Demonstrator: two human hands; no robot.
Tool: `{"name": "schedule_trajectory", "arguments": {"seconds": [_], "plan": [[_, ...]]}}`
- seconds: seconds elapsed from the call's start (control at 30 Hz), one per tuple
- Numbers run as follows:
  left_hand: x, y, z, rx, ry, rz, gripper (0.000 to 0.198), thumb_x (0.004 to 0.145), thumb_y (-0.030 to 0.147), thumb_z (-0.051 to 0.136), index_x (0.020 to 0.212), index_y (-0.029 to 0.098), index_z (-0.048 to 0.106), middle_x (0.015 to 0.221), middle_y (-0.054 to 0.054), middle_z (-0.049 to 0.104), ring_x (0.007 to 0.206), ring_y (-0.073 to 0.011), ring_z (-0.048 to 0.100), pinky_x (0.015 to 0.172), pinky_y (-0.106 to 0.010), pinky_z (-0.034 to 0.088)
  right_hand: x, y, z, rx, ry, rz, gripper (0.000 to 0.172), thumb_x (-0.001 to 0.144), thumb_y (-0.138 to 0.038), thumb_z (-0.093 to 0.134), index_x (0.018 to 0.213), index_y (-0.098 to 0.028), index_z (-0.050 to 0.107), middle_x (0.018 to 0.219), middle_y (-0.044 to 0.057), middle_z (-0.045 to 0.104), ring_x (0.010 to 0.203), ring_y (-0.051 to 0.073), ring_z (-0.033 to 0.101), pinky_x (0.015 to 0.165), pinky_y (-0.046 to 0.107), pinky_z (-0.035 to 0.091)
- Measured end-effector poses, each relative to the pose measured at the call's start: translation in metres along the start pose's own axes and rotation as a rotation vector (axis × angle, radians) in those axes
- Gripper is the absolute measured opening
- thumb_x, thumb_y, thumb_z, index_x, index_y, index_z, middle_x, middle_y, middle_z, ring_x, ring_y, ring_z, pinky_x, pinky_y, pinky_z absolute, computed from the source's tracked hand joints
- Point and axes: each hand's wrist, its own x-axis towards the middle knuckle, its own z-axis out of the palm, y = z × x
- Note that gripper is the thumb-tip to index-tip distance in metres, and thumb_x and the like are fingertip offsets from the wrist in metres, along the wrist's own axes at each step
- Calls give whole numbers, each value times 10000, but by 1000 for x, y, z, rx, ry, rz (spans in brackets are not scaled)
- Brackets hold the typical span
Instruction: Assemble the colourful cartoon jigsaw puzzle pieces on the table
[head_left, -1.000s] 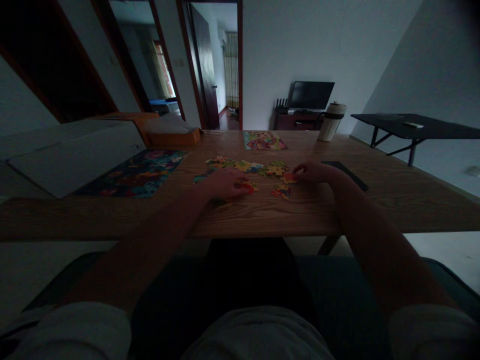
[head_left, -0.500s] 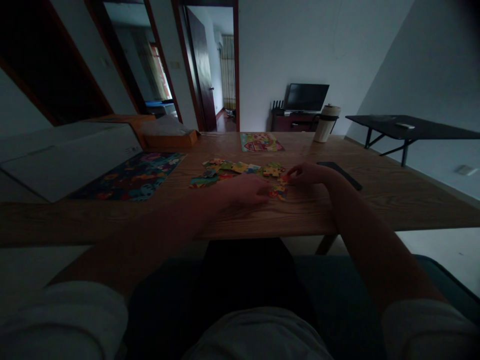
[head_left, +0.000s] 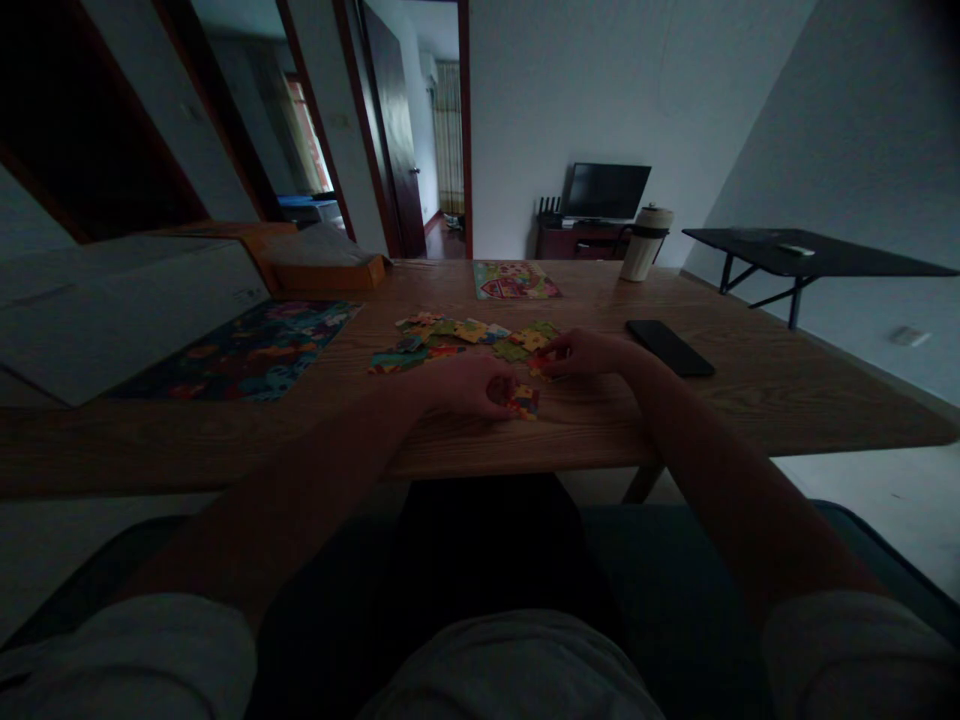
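Several colourful jigsaw puzzle pieces point(head_left: 470, 331) lie in a loose, partly overlapping group on the wooden table. My left hand point(head_left: 471, 385) is at the near side of the group, its fingers closed on a puzzle piece point(head_left: 525, 401) with red, yellow and blue print. Just right of the group, my right hand point(head_left: 581, 354) has its fingertips pinched on a reddish puzzle piece point(head_left: 541, 368), partly hidden by the fingers. Green and yellow pieces point(head_left: 534, 337) lie just beyond the right fingertips.
A printed picture sheet point(head_left: 516, 280) lies at the table's far edge. On the right are a black phone-like slab point(head_left: 670, 348) and a cream tumbler point(head_left: 646, 243). To the left sit a dark patterned mat point(head_left: 251, 350), a white box point(head_left: 127, 310) and an orange tray point(head_left: 330, 272).
My left hand has moved nearer to me and now holds the red, yellow and blue piece, drawn toward the table's front. My right hand has shifted slightly left with the reddish piece.
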Motion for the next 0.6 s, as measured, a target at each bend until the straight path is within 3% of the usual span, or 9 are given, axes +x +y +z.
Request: {"name": "schedule_trajectory", "arguments": {"seconds": [0.23, 0.47, 0.6], "plan": [[7, -7, 6, 51, 76, -81, 400, 818, 470, 788, 1122, 226, 694, 1100, -87, 735, 1016, -283, 667, 894, -380, 478, -25, -1, -13, -35, -85, 43, 581, 779, -548, 864, 1294, -287, 805, 980, 52, 777, 851, 236, 700, 791, 338, 531], [25, -12, 21, 169, 224, -117, 340, 906, 496, 679, 1080, 204, 695, 1094, -111, 757, 1052, -321, 678, 943, -426, 479, -65, -2, 4, 73, -58, 2, 612, 777, -555, 849, 1322, -286, 782, 1026, 65, 775, 878, 241, 686, 785, 344, 521], [33, -15, 26, 189, 265, -178, 398, 907, 529, 700, 1119, 193, 701, 1126, -132, 757, 1069, -341, 681, 934, -439, 493, -72, -9, 13, 123, -67, -40, 630, 759, -570, 851, 1305, -261, 783, 973, 55, 754, 842, 225, 658, 744, 333, 502]]}}
